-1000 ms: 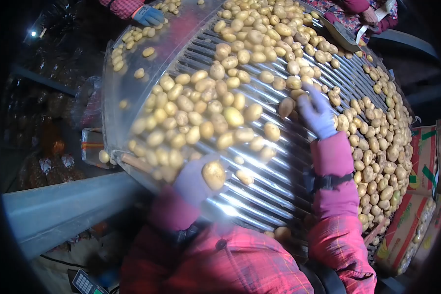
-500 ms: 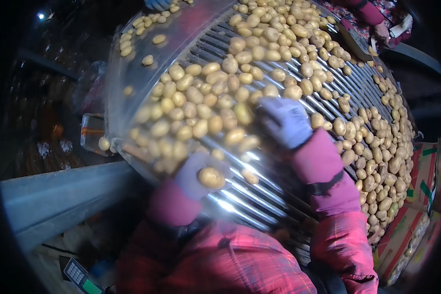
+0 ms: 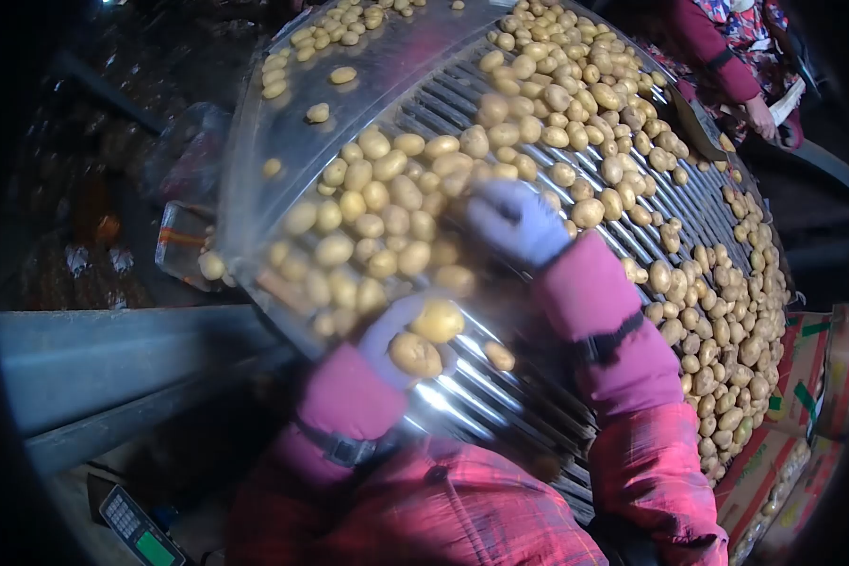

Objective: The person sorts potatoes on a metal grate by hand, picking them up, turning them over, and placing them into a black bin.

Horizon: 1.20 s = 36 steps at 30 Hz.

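My left hand [image 3: 384, 341], in a pale lavender glove, is at the near side of the metal-bar rack [image 3: 476, 396]. It cups two potatoes, a darker potato [image 3: 415, 356] in the palm and a yellower potato [image 3: 439, 321] just above it. My right hand [image 3: 516, 224], gloved alike, is lowered against the heap of potatoes [image 3: 387, 203] on the bars. Motion blurs its fingers, and what they hold, if anything, cannot be made out. A single small potato [image 3: 499, 356] rests on the bars between my two hands.
Many potatoes [image 3: 726, 330] cover the rack's right side. At the upper left, a sheet-metal edge [image 3: 255, 141] carries a few more. Another person's hand [image 3: 762, 118] shows at the upper right. Printed cartons [image 3: 759, 476] stand lower right; a keypad device [image 3: 141, 528] sits lower left.
A second potato is now in my left hand, where one showed before. My right hand has moved left over the heap. The blue-gloved hand at the top edge has gone from view.
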Each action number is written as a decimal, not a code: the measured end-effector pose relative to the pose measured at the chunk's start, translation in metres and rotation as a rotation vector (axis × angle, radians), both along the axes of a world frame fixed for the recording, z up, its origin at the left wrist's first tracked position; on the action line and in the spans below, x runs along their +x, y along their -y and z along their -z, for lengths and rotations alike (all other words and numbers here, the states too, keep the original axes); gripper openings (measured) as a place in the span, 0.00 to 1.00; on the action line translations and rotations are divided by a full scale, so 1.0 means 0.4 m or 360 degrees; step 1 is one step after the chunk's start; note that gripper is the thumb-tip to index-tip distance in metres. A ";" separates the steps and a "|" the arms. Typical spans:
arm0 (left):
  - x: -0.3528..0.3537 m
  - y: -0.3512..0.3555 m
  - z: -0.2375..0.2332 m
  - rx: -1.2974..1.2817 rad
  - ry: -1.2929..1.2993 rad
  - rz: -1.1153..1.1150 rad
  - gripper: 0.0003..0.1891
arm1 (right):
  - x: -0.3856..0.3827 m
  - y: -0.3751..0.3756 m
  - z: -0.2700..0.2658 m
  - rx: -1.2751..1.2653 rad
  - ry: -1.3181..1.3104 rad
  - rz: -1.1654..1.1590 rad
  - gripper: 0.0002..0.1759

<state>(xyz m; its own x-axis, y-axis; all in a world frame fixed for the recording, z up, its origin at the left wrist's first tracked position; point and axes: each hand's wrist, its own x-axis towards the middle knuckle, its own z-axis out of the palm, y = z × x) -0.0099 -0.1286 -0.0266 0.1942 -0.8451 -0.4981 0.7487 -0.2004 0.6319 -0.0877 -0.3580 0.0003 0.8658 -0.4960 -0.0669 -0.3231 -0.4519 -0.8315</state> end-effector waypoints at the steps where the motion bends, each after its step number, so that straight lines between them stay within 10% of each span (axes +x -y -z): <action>1: 0.006 -0.001 0.002 0.0004 0.0005 -0.0012 0.30 | 0.040 0.033 0.005 -0.0523 -0.0151 0.0110 0.28; 6: -0.004 0.013 -0.035 0.0005 0.0022 -0.0006 0.28 | 0.177 0.031 0.075 -0.0684 -0.0666 0.0213 0.35; 13: 0.006 0.024 -0.030 -0.0092 0.0138 -0.0195 0.27 | 0.110 0.094 0.207 -0.0969 -0.0151 0.0137 0.27; 15: 0.025 0.022 0.002 -0.0361 -0.0556 -0.0193 0.24 | 0.072 0.065 0.168 -0.0579 -0.0238 0.0296 0.24; 23: -0.005 0.003 -0.036 -0.0387 -0.0112 -0.0273 0.22 | -0.083 -0.067 0.054 0.1511 0.0437 -0.0088 0.27; 25: -0.045 -0.024 0.010 -0.0385 0.0904 -0.0391 0.28 | -0.124 -0.128 0.045 0.1444 0.0038 -0.0363 0.34; 27: -0.008 -0.038 -0.049 -0.0229 -0.0140 -0.0156 0.27 | -0.121 -0.222 0.030 0.1611 0.0211 -0.0379 0.37; 31: -0.015 -0.069 -0.071 -0.0524 0.0579 -0.0009 0.21 | -0.128 -0.264 0.043 0.1512 0.0346 -0.0461 0.37; 36: -0.035 -0.111 -0.202 -0.0249 -0.0126 0.0051 0.25 | -0.145 -0.346 0.004 0.2173 0.0403 -0.0053 0.32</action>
<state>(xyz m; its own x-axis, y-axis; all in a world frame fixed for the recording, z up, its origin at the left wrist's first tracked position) -0.0238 -0.0842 0.0543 0.1311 -0.9186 -0.3727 0.7923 -0.1289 0.5963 -0.1457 -0.2194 -0.0015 0.9370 -0.1450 -0.3179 -0.1041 0.7527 -0.6501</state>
